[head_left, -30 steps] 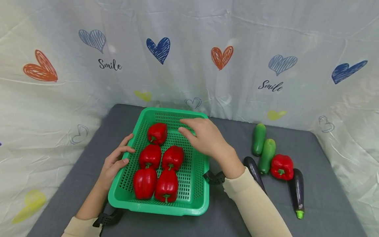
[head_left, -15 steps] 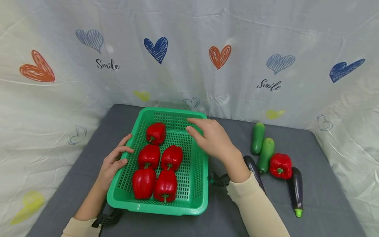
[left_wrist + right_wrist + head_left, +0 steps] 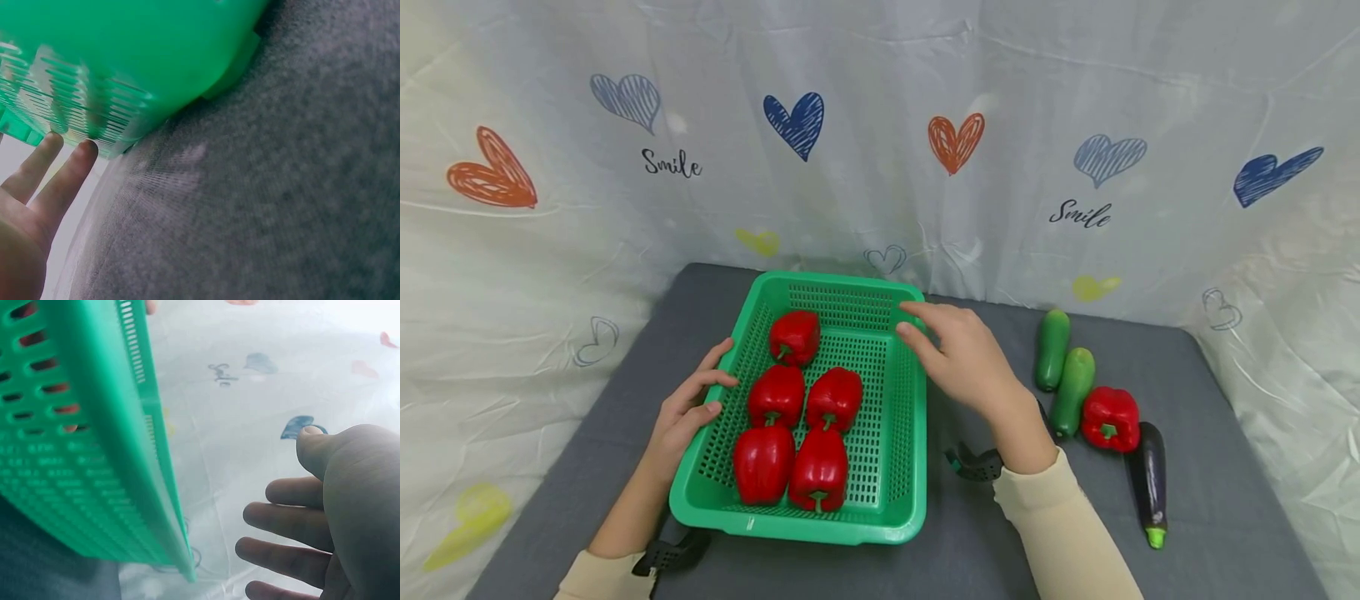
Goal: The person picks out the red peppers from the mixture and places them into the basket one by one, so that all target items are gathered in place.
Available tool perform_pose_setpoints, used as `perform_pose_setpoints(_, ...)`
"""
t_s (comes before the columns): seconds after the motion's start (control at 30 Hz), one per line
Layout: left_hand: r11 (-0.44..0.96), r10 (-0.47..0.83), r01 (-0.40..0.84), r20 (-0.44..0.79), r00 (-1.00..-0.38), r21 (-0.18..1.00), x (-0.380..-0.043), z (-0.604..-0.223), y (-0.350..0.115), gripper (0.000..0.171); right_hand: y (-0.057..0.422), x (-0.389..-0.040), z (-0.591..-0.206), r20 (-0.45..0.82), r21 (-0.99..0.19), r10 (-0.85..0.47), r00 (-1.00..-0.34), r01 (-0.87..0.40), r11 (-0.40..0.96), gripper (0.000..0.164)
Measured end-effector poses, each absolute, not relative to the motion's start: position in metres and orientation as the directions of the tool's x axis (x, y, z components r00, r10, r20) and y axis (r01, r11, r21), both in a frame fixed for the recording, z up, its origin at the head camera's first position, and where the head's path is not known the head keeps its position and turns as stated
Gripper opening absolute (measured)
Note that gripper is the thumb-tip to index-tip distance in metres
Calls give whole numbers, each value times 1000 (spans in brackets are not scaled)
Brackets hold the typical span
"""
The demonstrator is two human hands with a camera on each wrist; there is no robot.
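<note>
A green plastic basket (image 3: 897, 533) stands on the grey cloth and contains several red bell peppers (image 3: 836, 398). My left hand (image 3: 677, 425) holds its left rim, with thumb and forefinger over the edge. In the left wrist view two fingers (image 3: 69, 172) lie extended against the outer wall. Beyond the right rim hovers my right hand (image 3: 962, 354), holding nothing. The right wrist view shows its thumb and fingers (image 3: 284, 519) spread, apart from the basket.
To the right lie two green cucumbers (image 3: 1052, 350), another red bell pepper (image 3: 1110, 418) and a dark eggplant (image 3: 1148, 483). A second eggplant is mostly hidden by the right forearm. A white curtain (image 3: 880, 208) with printed hearts hangs behind the table (image 3: 1225, 500).
My right hand has moved right, from above the basket's interior to its right rim. The left hand keeps its place on the left rim, and the peppers have not moved.
</note>
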State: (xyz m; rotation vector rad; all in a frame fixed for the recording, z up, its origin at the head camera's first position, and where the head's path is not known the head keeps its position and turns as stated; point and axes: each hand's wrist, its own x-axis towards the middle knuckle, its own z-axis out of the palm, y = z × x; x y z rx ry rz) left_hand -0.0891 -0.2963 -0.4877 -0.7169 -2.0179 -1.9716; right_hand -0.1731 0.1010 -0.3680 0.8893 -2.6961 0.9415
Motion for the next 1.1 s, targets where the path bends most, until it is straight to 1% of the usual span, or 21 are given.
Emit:
perform_pose_setpoints(0.2,-31,177,493,490,-854,870,-89,-487,-296,28,114,-171,-372,318,-490,-482,-817,-577,654,48)
perform_pose_setpoints(0.37,-58,182,524,525,-832,850,-90,-488,-293,30,127,-169,-378,324,-468,-473,-819,-573,672,47)
perform_pose_setpoints(0.47,-64,169,525,527,-833,849,-89,-489,-292,30,134,-168,-381,322,-450,-470,-822,-570,687,47)
perform_pose_setpoints(0.67,-57,150,489,492,-858,870,-88,-489,-291,28,151,-165,-385,311,-411,-453,-835,-548,728,47)
perform_pose_setpoints(0.87,-62,158,507,511,-845,859,-89,-490,-291,28,169,-159,-387,303,-395,-435,-848,-527,753,46)
perform_pose_setpoints(1.1,-54,153,499,501,-852,865,-89,-489,-293,27,193,-152,-389,311,-385,-401,-862,-500,776,44)
